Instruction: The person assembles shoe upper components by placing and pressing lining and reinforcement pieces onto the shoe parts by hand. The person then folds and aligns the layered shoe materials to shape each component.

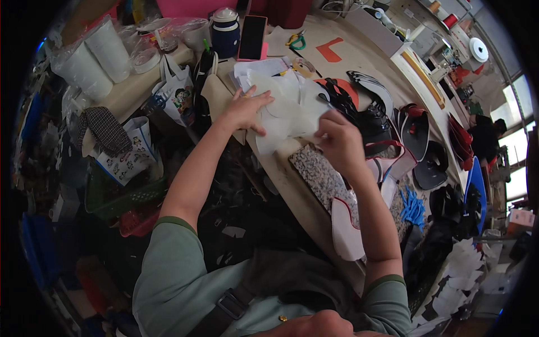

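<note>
Milky sheets (289,106) overlap at edge of desk (362,63), partly under left hand (245,111), its fingers spread apart; right hand (339,137) at sheets' right side, fingers curled, can't tell from here whether clamped on anything; best, I'd judge, to press evenly with left, go lightly with right, lest layers slip or crease; sheets thin, curve-edged; nearby slab (321,173) speckled, straight-sided; white piece (345,231) smooth, red-trimmed.

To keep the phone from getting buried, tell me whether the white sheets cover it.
No, the phone lies uncovered beyond the white sheets, beside the dark blue jug.
</note>
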`<state>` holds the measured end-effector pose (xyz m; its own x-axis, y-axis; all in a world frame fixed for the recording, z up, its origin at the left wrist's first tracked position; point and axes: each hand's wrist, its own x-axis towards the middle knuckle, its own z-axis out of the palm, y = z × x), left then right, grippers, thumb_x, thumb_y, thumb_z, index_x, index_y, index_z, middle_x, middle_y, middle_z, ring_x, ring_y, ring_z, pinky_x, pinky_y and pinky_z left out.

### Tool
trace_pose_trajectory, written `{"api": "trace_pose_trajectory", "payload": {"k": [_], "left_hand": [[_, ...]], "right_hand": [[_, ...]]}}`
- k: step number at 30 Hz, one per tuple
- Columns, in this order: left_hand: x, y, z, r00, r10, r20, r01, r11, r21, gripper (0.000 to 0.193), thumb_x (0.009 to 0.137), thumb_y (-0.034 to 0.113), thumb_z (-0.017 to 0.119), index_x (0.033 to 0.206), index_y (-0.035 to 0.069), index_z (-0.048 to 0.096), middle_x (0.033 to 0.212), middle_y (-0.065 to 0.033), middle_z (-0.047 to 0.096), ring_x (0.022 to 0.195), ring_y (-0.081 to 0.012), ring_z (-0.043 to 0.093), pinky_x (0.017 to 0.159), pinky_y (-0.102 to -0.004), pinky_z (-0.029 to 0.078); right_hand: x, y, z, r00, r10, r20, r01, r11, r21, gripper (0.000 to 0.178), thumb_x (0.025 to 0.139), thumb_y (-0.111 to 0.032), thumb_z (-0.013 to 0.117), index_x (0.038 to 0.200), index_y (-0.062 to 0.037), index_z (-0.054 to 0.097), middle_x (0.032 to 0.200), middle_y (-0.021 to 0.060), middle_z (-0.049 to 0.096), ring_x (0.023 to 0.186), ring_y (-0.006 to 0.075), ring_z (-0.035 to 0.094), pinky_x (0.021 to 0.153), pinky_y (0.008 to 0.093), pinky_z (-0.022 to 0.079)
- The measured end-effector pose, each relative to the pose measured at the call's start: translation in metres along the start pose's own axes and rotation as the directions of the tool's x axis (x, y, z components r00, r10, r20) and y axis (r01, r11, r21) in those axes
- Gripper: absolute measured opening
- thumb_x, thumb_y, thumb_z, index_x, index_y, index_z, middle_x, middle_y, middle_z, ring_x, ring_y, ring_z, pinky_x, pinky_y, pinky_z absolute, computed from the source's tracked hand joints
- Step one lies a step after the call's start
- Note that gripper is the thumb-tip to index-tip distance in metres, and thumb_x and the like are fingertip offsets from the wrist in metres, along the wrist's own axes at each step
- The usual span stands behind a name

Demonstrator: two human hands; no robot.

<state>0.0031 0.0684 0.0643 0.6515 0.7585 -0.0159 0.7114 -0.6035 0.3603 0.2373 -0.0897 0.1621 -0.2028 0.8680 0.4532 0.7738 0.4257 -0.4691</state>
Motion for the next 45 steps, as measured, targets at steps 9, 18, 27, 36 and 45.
{"api": "trace_pose_trajectory", "payload": {"k": [9, 18, 27, 36, 45], "left_hand": [[-0.029, 0.135, -0.013, 0.913, 0.059, -0.403, -0.083, 0.996, -0.041, 0.049, 0.076, 0.014, 0.083, 0.12, 0.008, 0.062, 0.143, -0.0162, 0.046, 0.129, -0.031, 0.048, 0.106, -0.0444, 0.04], [-0.14, 0.282, 0.098, 0.982, 0.066, 0.176, 0.16, 0.201, -0.967, 0.014, 0.091, 0.01, 0.072, 0.099, -0.001, 0.067, 0.082, 0.0001, 0.065, 0.068, -0.0041, 0.059, 0.06, -0.0199, 0.049], [-0.143, 0.284, 0.133, 0.986, -0.106, 0.132, 0.158, 0.305, -0.939, 0.014, 0.086, 0.009, 0.077, 0.092, -0.002, 0.071, 0.074, -0.0004, 0.066, 0.061, -0.0033, 0.058, 0.053, -0.0199, 0.048], [-0.137, 0.285, 0.118, 0.99, -0.111, -0.087, 0.049, 0.846, -0.531, 0.022, 0.084, 0.01, 0.077, 0.093, 0.0, 0.06, 0.067, -0.0042, 0.065, 0.056, -0.008, 0.059, 0.054, -0.0235, 0.048], [-0.132, 0.3, 0.115, 0.98, -0.157, -0.123, 0.01, 0.652, -0.758, 0.038, 0.087, 0.005, 0.072, 0.119, -0.001, 0.053, 0.088, -0.0066, 0.063, 0.069, -0.0117, 0.062, 0.063, -0.0239, 0.051]], "right_hand": [[-0.191, -0.023, -0.135, 0.595, 0.74, -0.313, -0.458, 0.632, 0.625, 0.017, 0.087, -0.007, 0.077, 0.097, 0.0024, 0.067, 0.081, 0.0046, 0.068, 0.063, 0.007, 0.057, 0.055, 0.0225, 0.045], [-0.281, -0.015, -0.107, 0.519, 0.845, 0.127, -0.686, 0.323, 0.652, 0.023, 0.09, -0.01, 0.072, 0.108, 0.0045, 0.065, 0.083, 0.0031, 0.068, 0.066, 0.0074, 0.059, 0.059, 0.0214, 0.046], [-0.319, 0.009, -0.073, 0.407, 0.913, -0.017, -0.76, 0.348, 0.549, 0.035, 0.077, -0.008, 0.085, 0.103, 0.0055, 0.068, 0.077, 0.0042, 0.071, 0.068, 0.0058, 0.063, 0.062, 0.0218, 0.05], [-0.307, 0.003, -0.07, 0.58, 0.701, -0.415, -0.782, 0.621, -0.044, 0.036, 0.072, -0.013, 0.088, 0.096, 0.0001, 0.064, 0.083, 0.0067, 0.065, 0.064, 0.0128, 0.06, 0.06, 0.0279, 0.052], [-0.305, 0.016, -0.064, 0.461, 0.772, -0.437, -0.811, 0.567, 0.144, 0.054, 0.072, -0.014, 0.086, 0.115, 0.0016, 0.058, 0.101, 0.0137, 0.065, 0.067, 0.0199, 0.065, 0.066, 0.0346, 0.054]]}}
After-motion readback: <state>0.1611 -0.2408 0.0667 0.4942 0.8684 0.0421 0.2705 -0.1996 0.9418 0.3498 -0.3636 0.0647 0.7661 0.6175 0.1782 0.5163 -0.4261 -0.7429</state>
